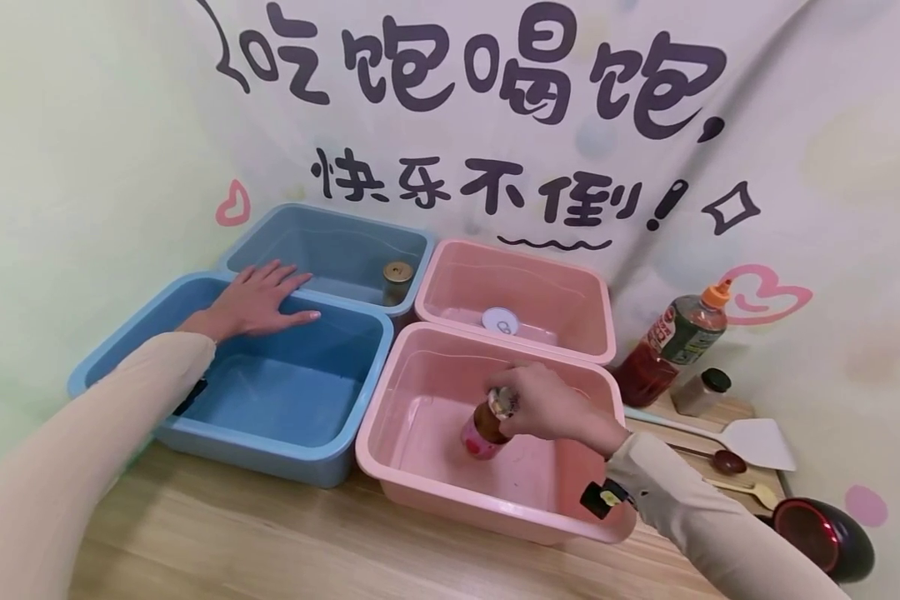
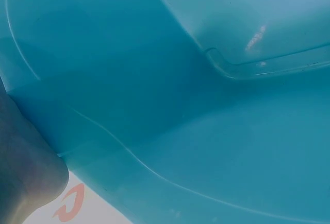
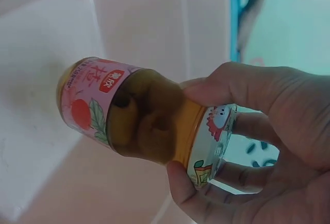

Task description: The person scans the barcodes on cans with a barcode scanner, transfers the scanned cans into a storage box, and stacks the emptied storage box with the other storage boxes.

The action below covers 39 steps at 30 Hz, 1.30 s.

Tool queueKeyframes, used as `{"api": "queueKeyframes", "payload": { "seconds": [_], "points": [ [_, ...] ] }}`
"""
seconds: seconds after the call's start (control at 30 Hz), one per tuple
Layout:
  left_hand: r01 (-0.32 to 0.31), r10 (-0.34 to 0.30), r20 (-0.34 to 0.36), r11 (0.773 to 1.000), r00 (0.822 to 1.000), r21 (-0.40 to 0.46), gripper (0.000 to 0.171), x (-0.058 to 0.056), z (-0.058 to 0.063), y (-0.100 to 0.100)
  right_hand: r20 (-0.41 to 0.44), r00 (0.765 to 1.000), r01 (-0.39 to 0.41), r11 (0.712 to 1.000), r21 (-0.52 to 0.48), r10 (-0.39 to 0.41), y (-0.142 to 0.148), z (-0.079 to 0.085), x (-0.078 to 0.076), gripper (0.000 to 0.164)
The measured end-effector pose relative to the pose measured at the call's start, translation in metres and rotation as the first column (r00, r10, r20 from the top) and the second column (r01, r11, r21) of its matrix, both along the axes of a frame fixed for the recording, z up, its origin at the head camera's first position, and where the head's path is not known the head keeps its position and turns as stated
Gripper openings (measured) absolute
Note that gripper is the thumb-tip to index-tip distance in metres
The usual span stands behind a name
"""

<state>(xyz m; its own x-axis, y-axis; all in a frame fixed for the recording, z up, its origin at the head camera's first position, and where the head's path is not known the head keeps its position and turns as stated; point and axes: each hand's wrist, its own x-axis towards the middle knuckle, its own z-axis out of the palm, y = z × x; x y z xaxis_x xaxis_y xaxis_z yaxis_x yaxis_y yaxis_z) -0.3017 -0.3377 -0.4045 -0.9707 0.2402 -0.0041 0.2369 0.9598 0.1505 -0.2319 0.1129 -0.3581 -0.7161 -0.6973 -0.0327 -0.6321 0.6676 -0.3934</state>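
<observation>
My right hand point(image 1: 543, 400) grips a glass jar point(image 1: 483, 433) by its lid, inside the front pink bin point(image 1: 435, 493). In the right wrist view the jar point(image 3: 142, 113) has a pink fruit label, a patterned lid and brownish fruit pieces in liquid; thumb and fingers curl round its neck and lid. My left hand point(image 1: 258, 300) has its fingers spread over the back rim of the front blue bin point(image 1: 270, 446). Only an edge of that hand point(image 2: 31, 172) shows in the left wrist view, beside blue plastic.
A metal can point(image 1: 397, 282) stands in the back blue bin point(image 1: 345, 218). The back pink bin point(image 1: 525, 260) holds a white-topped round thing point(image 1: 500, 322). At right are a sauce bottle point(image 1: 671, 350), a small dark-lidded jar point(image 1: 701, 393), a white spatula point(image 1: 757, 442), spoons and a dark pot point(image 1: 825, 537).
</observation>
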Motion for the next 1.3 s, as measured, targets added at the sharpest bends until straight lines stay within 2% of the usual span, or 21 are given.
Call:
{"api": "queueKeyframes", "payload": {
  "seconds": [0.13, 0.37, 0.47, 0.57, 0.77, 1.07, 1.2, 1.3],
  "points": [
    [0.002, -0.002, 0.0, 1.0, 1.0, 0.004, 0.087, 0.001, 0.0, 0.0, -0.009, 1.0, 0.009, 1.0, -0.019, -0.009, 0.013, 0.015, 0.001, 0.029],
    [0.004, -0.004, 0.001, 1.0, 1.0, 0.0, 0.087, 0.0, 0.001, -0.001, 0.031, 0.995, 0.097, 0.994, -0.052, -0.096, 0.04, 0.039, 0.003, 0.042],
    [0.006, -0.006, -0.001, 1.0, 1.0, -0.002, 0.087, 0.001, 0.002, -0.002, 0.038, 0.993, 0.117, 0.99, -0.077, -0.114, 0.05, 0.048, 0.004, 0.043],
    [0.005, -0.005, 0.0, 1.0, 1.0, 0.004, 0.087, 0.001, 0.002, -0.002, 0.008, 0.991, 0.137, 0.988, -0.074, -0.136, 0.061, 0.057, 0.009, 0.041],
    [0.008, -0.007, -0.013, 1.0, 1.0, 0.015, 0.088, 0.0, -0.002, -0.004, -0.108, 0.977, 0.18, 0.981, -0.067, -0.186, 0.084, 0.07, 0.02, 0.04],
    [-0.001, 0.001, 0.0, 1.0, 1.0, 0.02, 0.088, 0.002, -0.001, -0.004, -0.298, 0.93, 0.189, 0.975, -0.116, -0.215, 0.13, 0.078, 0.032, 0.049],
    [-0.001, 0.0, 0.01, 1.0, 1.0, 0.029, 0.082, 0.002, 0.0, -0.005, -0.307, 0.921, 0.204, 0.969, -0.141, -0.239, 0.155, 0.079, 0.039, 0.049],
    [0.004, -0.005, 0.018, 0.999, 1.0, 0.048, 0.077, 0.003, 0.002, -0.004, -0.284, 0.916, 0.248, 0.956, -0.154, -0.283, 0.173, 0.079, 0.046, 0.049]
  ]
}}
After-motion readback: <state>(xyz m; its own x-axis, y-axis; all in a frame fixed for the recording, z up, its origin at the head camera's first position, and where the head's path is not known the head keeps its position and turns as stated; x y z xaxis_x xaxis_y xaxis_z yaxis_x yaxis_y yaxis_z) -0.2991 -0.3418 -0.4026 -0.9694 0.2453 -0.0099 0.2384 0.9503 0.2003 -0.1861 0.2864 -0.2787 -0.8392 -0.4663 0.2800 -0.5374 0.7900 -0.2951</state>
